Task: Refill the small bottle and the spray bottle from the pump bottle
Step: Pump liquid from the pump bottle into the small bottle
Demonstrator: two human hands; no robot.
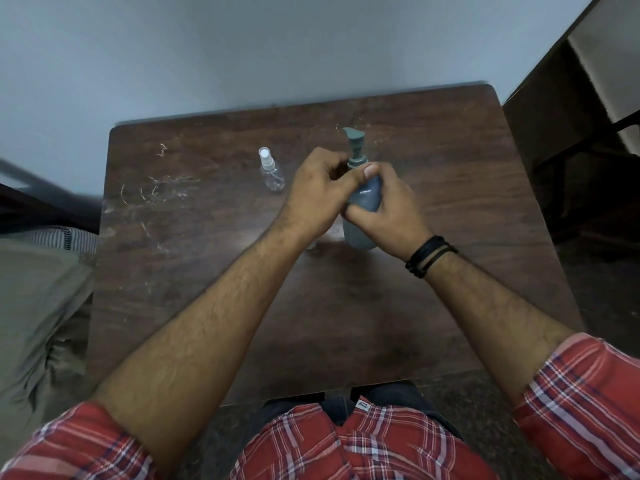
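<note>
While the clear plastic spray bottle (271,172) with its white cap stands alone to the left, the grey pump bottle (360,216) stands near the middle of the dark wooden bench (214,271), whose top is scratched and has pale scuffs at the left. Its body is smooth and rounded. Both hands are closed on it: the left hand (320,192) wraps the collar under the pump, the right hand (389,206) clasps the body. A black wristband (429,256) sits on the right wrist.
</note>
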